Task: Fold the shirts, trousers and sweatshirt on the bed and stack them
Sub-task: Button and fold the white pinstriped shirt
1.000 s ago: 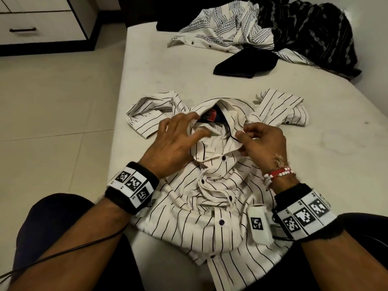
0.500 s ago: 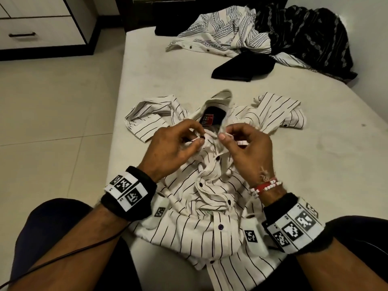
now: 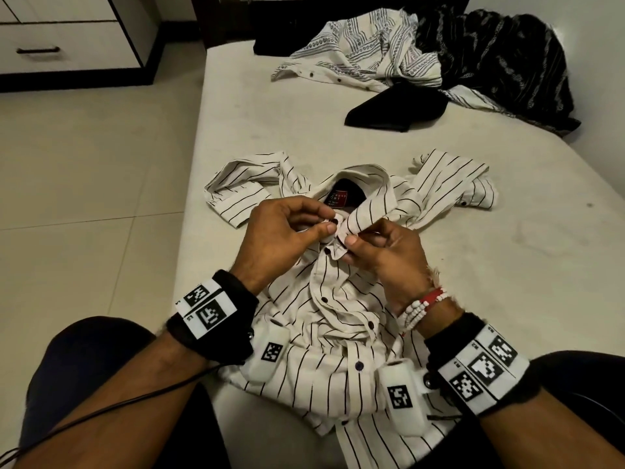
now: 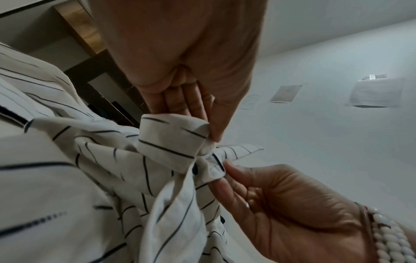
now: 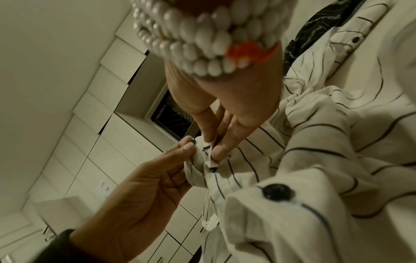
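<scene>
A white shirt with thin dark stripes (image 3: pixel 338 336) lies front-up on the bed (image 3: pixel 270 123), collar away from me and sleeves bunched at both sides. My left hand (image 3: pixel 329 222) pinches the left collar end, where a small dark button (image 5: pixel 193 140) shows at its fingertips. My right hand (image 3: pixel 353 238) pinches the facing collar end, close against the left. In the left wrist view the left hand (image 4: pixel 211 137) and right hand (image 4: pixel 225 170) meet on the shirt (image 4: pixel 157 160). From the right wrist, the right hand (image 5: pixel 213 147) grips the striped edge.
At the bed's far end lie a crumpled white patterned shirt (image 3: pixel 365 59), a black patterned garment (image 3: pixel 500 62) and a folded black garment (image 3: pixel 395 110). Tiled floor (image 3: pixel 84 164) and a drawer unit (image 3: pixel 67 38) are left of the bed. My knees flank the shirt's hem.
Both hands came together from the spread collar to its front ends. They now pinch the two ends close to each other at the top button.
</scene>
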